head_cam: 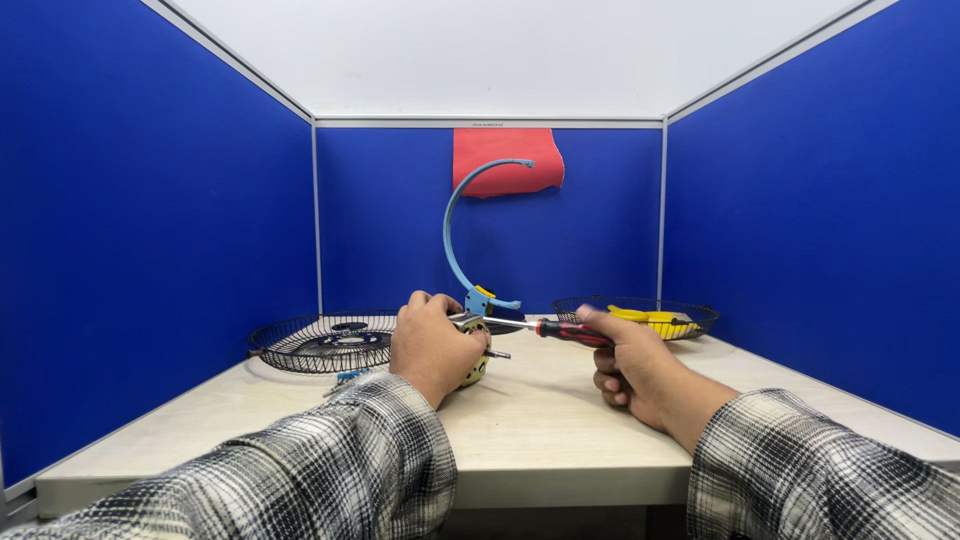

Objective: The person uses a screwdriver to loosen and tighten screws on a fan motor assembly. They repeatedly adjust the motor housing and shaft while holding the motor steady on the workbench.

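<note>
I'm looking down at a pale bench (540, 430) boxed in by blue partition walls (150, 250) on three sides, white ceiling above, a red cloth (505, 160) pinned to the back wall. My left hand (432, 345) is wrapped around the motor (476, 365), grip pressed tight on it, holding it just above the bench near the middle. My right hand (640, 375) has its grip closed on the red-and-black screwdriver (560, 330), shaft lying level and its tip meeting the top of the motor. A blue curved bracket (452, 240) rises from the motor and arcs up towards the cloth. Back left on the bench sits a black wire fan guard (320, 345), with a small blue part (345, 378) just in front of it. Back right is a second guard (635, 315), lying like a basket, with yellow pieces (655, 320) inside. Both checked sleeves (330, 460) fill the bottom of the view.
</note>
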